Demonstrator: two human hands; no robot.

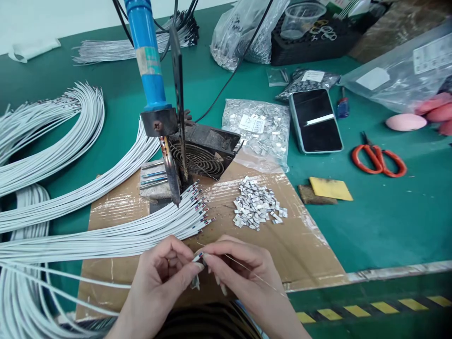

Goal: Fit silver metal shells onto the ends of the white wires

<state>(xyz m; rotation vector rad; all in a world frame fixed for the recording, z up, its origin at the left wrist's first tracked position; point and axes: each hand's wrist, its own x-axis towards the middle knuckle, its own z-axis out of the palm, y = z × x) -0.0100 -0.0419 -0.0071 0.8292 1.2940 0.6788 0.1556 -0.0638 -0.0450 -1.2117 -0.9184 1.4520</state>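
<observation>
Wire end (197, 257) sits pinched thumb-to-finger in the left hand (165, 270), the right hand (245, 268) closed at its tip, seemingly to steady it; tabs (254, 203) lie heaped ahead, presumably for reach.

Smooth plastic cables (106, 242) — shiny metal tabs (254, 206) — matt cardboard (303, 252).

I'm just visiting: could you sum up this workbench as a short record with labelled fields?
Left hand: pinching a white cable end
Right hand: at the same end, exact grip unclear; thin wire across it
Overhead tool: blue soldering iron, tip downward
Beneath iron tip: bundle of white cables
Loose parts: pile of small metal pieces
Right side: phone, scissors, yellow sponge
Surface: cardboard on green table
</observation>
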